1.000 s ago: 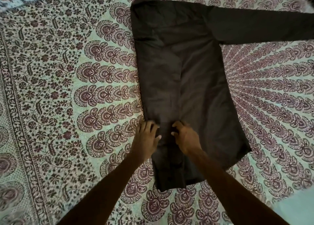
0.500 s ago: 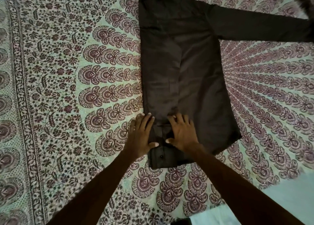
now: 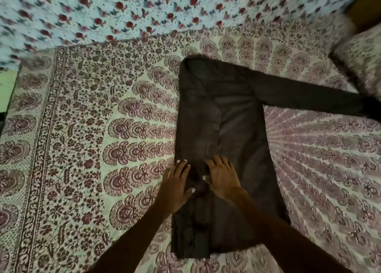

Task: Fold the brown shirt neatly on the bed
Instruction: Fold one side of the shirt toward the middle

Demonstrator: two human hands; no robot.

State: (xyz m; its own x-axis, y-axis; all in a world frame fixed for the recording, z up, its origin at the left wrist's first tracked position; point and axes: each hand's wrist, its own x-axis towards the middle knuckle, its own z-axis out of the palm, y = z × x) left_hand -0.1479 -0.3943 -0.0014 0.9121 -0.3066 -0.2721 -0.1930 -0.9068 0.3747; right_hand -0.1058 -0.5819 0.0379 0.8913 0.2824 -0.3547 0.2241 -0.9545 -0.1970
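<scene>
The brown shirt (image 3: 233,132) lies flat on the patterned bedspread (image 3: 86,140), its left side folded in over the body. One long sleeve (image 3: 305,95) stretches out to the right. My left hand (image 3: 177,184) presses flat on the folded strip near the shirt's left edge, fingers straight. My right hand (image 3: 221,175) lies flat beside it on the shirt, fingers spread. Both forearms cover part of the shirt's lower half.
A light sheet with red flowers (image 3: 144,8) covers the bed beyond the bedspread. A patterned pillow (image 3: 362,52) sits at the far right, by the sleeve's end. A green edge (image 3: 8,87) shows at the left.
The view has tilted up, showing the flowered sheet and pillow. Both hands have slid a little up the shirt and now lie flatter on it, smoothing the folded side.
</scene>
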